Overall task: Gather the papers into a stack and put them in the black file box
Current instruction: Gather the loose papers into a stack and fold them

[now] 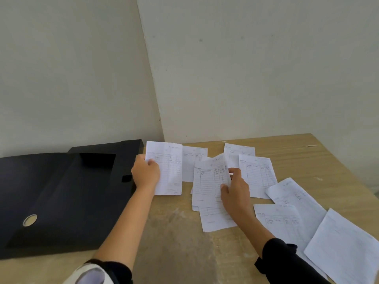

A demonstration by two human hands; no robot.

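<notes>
Head view: early in the gather. White ruled form sheets, thin printed paper with handwritten entries, lie scattered across the light wood-grain laminate tabletop point(287, 144), several overlapping, nothing squared into a stack yet. Left hand point(146, 173) is pinching one form sheet point(168, 169) by its left edge, thumb on top, sheet lifted or half-lifted just beside the box. Right hand point(235, 189) is closed on the right edge of a second sheet point(209, 179), which curls up off a small overlapped pile. Loose ones left: two at the back point(193, 160), one to the right of the right hand point(257, 175), and a fan of larger-looking sheets near the right sleeve point(340, 247) (wide lens, so size is unreliable). Matte black plastic file box point(67, 193) sits open on the left, lid flap laid flat, round finger hole showing; no paper visible inside. Paper is floppy, so expect edges to snag when merging.
</notes>
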